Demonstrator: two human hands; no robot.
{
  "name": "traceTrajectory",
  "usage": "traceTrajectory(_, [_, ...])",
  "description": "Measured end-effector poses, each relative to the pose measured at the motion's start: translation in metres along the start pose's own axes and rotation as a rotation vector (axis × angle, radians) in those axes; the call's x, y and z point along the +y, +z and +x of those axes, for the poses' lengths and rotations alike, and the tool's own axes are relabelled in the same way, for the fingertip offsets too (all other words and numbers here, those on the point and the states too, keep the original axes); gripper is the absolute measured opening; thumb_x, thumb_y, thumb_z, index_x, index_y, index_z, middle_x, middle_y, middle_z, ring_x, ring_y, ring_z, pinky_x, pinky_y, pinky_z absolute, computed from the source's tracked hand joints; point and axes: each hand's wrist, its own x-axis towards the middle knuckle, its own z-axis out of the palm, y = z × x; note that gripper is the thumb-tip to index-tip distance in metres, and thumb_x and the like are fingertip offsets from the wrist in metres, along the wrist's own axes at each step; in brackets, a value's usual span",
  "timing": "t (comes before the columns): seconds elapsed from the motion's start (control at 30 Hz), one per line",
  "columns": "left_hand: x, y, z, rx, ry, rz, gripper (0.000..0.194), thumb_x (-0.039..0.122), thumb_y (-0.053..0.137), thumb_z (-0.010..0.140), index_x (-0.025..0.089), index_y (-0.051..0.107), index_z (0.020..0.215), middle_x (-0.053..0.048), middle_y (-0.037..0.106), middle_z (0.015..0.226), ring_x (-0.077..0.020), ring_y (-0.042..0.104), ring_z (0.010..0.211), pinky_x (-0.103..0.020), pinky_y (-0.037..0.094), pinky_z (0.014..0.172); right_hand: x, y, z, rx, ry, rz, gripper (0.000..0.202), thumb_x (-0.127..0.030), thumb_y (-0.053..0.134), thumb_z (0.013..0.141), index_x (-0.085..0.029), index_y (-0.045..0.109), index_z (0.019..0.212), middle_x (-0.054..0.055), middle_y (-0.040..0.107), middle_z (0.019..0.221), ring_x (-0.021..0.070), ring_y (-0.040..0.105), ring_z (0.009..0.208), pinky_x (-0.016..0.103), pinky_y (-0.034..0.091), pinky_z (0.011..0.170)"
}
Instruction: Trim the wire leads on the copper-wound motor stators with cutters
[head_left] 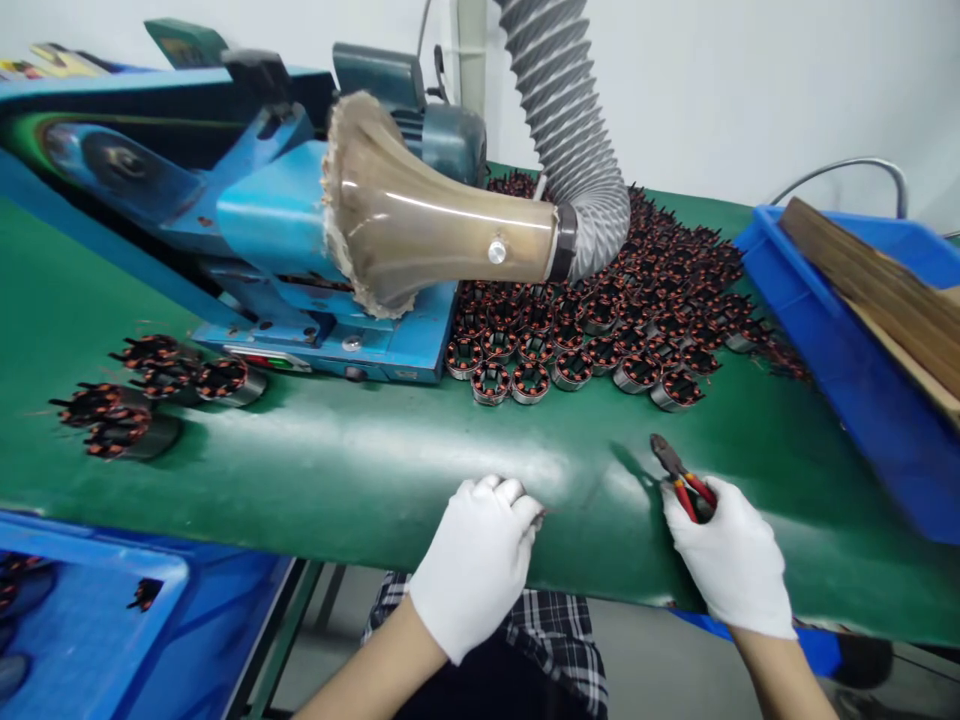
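My right hand, in a white glove, is closed round the red handles of a pair of cutting pliers. Their dark jaws point up and to the left, above the green table. To the left, my left hand, gloved too, is over the table's front edge with its fingers curled together. A dark speck shows at its fingertips, but what it holds, if anything, is hidden. Beyond both hands stand many wire-wound motor stators, packed close together. A smaller group of stators is at the left.
A blue belt machine stands at the back left, its clear funnel joined to a grey hose. At the right is a blue bin with cardboard on it. Another blue bin with stators sits lower left.
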Motion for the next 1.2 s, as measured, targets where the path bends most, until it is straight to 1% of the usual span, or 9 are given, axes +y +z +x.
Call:
traceTrajectory(0.07, [-0.001, -0.001, -0.002, -0.033, 0.008, -0.027, 0.019, 0.019, 0.039, 0.087, 0.023, 0.058, 0.085, -0.001, 0.055, 0.082, -0.0192, 0.048, 0.078, -0.033, 0.036, 0.067, 0.000, -0.006, -0.019, -0.184, 0.047, 0.235, 0.049, -0.050, 0.044, 0.068, -0.015, 0.056, 0.100, 0.011, 0.063, 0.083, 0.0284, 0.059, 0.071, 0.037, 0.046, 0.063])
traceTrajectory(0.13, [-0.002, -0.001, -0.003, -0.058, 0.022, -0.043, 0.019, 0.020, 0.039, 0.087, 0.023, 0.058, 0.083, -0.001, 0.055, 0.080, -0.0191, 0.047, 0.076, -0.034, 0.035, 0.067, -0.001, -0.015, -0.041, -0.561, 0.060, 0.481, 0.050, -0.050, 0.048, 0.068, -0.015, 0.055, 0.103, 0.009, 0.064, 0.085, 0.0268, 0.060, 0.072, 0.037, 0.049, 0.067])
traceTrajectory(0.2, [-0.003, 0.000, -0.004, -0.059, 0.029, -0.052, 0.019, 0.020, 0.039, 0.087, 0.023, 0.058, 0.084, -0.001, 0.054, 0.080, -0.0193, 0.046, 0.077, -0.034, 0.035, 0.067, -0.003, -0.024, -0.063, -0.927, 0.055, 0.639, 0.054, -0.050, 0.055, 0.069, -0.015, 0.055, 0.110, 0.010, 0.063, 0.098, 0.0283, 0.059, 0.088, 0.037, 0.047, 0.081])
traceTrajectory(0.3, [-0.004, 0.003, -0.004, -0.052, 0.030, -0.076, 0.018, 0.018, 0.040, 0.086, 0.023, 0.057, 0.087, -0.002, 0.054, 0.083, -0.0198, 0.046, 0.080, -0.034, 0.036, 0.069, -0.011, -0.033, -0.081, -1.147, 0.059, 0.709, 0.054, -0.047, 0.059, 0.074, -0.019, 0.052, 0.120, 0.008, 0.052, 0.123, 0.0295, 0.042, 0.117, 0.039, 0.029, 0.102])
traceTrajectory(0.47, [-0.004, 0.004, -0.004, -0.050, 0.033, -0.067, 0.018, 0.017, 0.040, 0.084, 0.022, 0.057, 0.087, -0.002, 0.053, 0.083, -0.0210, 0.047, 0.081, -0.036, 0.038, 0.070, -0.031, -0.032, -0.080, -1.130, 0.127, 0.828, 0.051, -0.044, 0.064, 0.073, -0.020, 0.056, 0.116, 0.003, 0.053, 0.122, 0.0292, 0.028, 0.126, 0.040, 0.014, 0.108])
traceTrajectory(0.7, [-0.005, 0.004, -0.003, -0.041, 0.041, -0.056, 0.017, 0.017, 0.040, 0.084, 0.022, 0.056, 0.086, -0.002, 0.053, 0.083, -0.0214, 0.047, 0.079, -0.037, 0.039, 0.068, -0.032, -0.028, -0.092, -1.022, 0.143, 0.823, 0.052, -0.045, 0.063, 0.073, -0.017, 0.056, 0.115, 0.006, 0.055, 0.119, 0.0303, 0.038, 0.120, 0.039, 0.026, 0.105])
traceTrajectory(0.9, [-0.006, 0.005, -0.004, -0.023, 0.090, 0.013, 0.016, 0.017, 0.040, 0.083, 0.021, 0.055, 0.084, -0.003, 0.053, 0.082, -0.0218, 0.048, 0.078, -0.037, 0.040, 0.067, -0.029, -0.026, -0.090, -1.112, 0.085, 0.814, 0.048, -0.040, 0.057, 0.080, -0.017, 0.050, 0.122, 0.007, 0.050, 0.125, 0.0284, 0.041, 0.118, 0.037, 0.033, 0.101])
traceTrajectory(1.1, [-0.005, 0.002, -0.003, -0.038, 0.085, 0.038, 0.016, 0.015, 0.041, 0.082, 0.020, 0.056, 0.081, -0.004, 0.053, 0.081, -0.0223, 0.049, 0.080, -0.037, 0.041, 0.069, -0.046, -0.012, -0.096, -1.088, 0.066, 0.861, 0.052, -0.054, 0.048, 0.082, -0.013, 0.053, 0.114, 0.013, 0.057, 0.113, 0.0298, 0.051, 0.105, 0.041, 0.036, 0.096])
traceTrajectory(1.2, [-0.003, 0.001, -0.003, -0.068, 0.078, 0.040, 0.016, 0.016, 0.041, 0.083, 0.021, 0.056, 0.081, -0.003, 0.054, 0.080, -0.0213, 0.049, 0.079, -0.036, 0.040, 0.068, -0.054, -0.011, -0.099, -1.031, 0.188, 0.977, 0.056, -0.059, 0.053, 0.077, -0.013, 0.055, 0.110, 0.013, 0.058, 0.109, 0.0305, 0.051, 0.103, 0.043, 0.036, 0.095])
